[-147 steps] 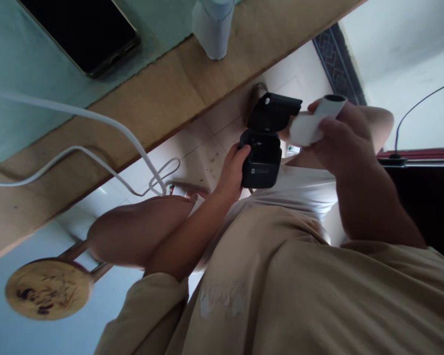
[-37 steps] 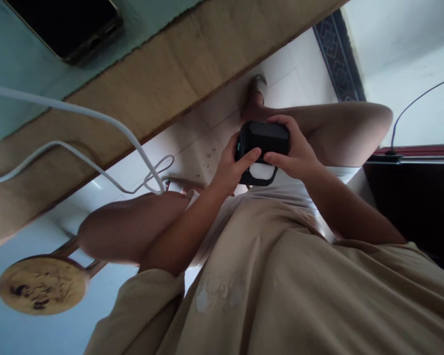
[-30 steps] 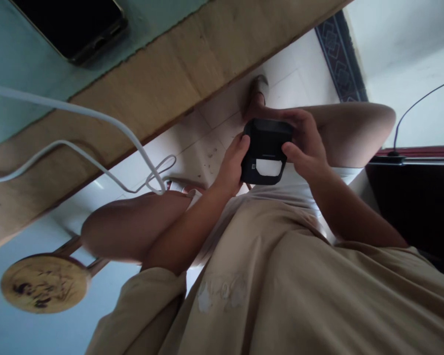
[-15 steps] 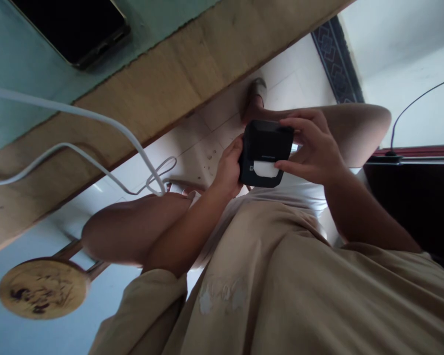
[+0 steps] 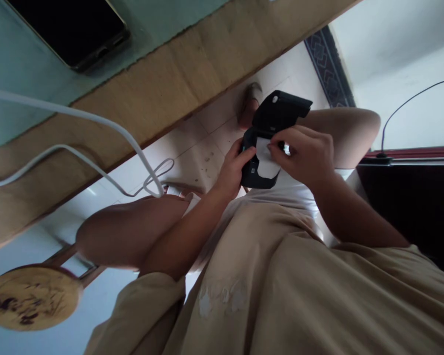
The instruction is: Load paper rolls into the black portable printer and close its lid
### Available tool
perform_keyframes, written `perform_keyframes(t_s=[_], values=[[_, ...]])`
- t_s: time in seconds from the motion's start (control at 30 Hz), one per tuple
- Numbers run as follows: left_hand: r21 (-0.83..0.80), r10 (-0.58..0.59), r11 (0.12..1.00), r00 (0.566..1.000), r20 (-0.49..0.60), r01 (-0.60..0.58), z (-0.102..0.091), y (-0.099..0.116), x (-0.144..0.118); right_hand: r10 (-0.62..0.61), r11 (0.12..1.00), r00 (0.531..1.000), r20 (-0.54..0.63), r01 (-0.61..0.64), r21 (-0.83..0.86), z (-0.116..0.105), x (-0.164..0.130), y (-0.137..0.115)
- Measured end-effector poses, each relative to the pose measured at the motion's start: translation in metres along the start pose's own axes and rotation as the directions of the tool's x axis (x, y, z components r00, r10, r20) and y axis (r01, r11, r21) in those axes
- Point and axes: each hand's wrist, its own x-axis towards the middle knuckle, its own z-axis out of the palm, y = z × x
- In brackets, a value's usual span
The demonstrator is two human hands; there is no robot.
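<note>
A black portable printer [image 5: 248, 175] is held over my lap with its hinged lid [image 5: 281, 109] standing up. My left hand [image 5: 231, 167] grips the printer's left side, the thumb lying over its rim. White paper [image 5: 268, 165] lies in the opened body and reaches over its front edge. My right hand [image 5: 305, 153] has its thumb and fingertips pinched together at the upper right of the paper. Part of the printer's right side is hidden behind that hand.
Above my legs runs the wooden table edge [image 5: 163, 93], with a dark phone [image 5: 70, 29] on the greenish top. A white cable [image 5: 107, 121] hangs over the edge. A round wooden stool [image 5: 33, 296] stands lower left, and a dark panel [image 5: 403, 207] is at right.
The printer's lid has swung up from its closed position, baring more white paper. My right hand has moved from the lid's right side to a pinch at the paper; my left keeps its grip.
</note>
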Motion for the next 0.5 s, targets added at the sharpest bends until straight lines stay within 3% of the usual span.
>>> perform_keyframes(t_s=[0.13, 0.3, 0.4, 0.5], values=[[0.035, 0.038, 0.999, 0.999, 0.005, -0.038, -0.004, -0.002, 0.000, 0.026, 0.982, 0.982, 0.187, 0.010, -0.190, 0.002, -0.003, 0.000], [0.090, 0.025, 0.996, 1.000, -0.006, -0.024, -0.006, -0.007, 0.002, 0.118, 0.977, 0.924, 0.364, -0.042, -0.208, 0.004, -0.002, 0.005], [0.098, -0.034, 0.995, 0.999, -0.009, 0.034, -0.003, -0.010, 0.001, 0.109, 0.989, 0.917, 0.383, -0.062, -0.134, -0.005, -0.003, 0.013], [0.062, -0.095, 0.994, 0.995, -0.011, 0.096, 0.001, -0.009, 0.001, 0.082, 0.971, 0.924, 0.375, -0.159, 0.179, -0.025, -0.009, 0.030]])
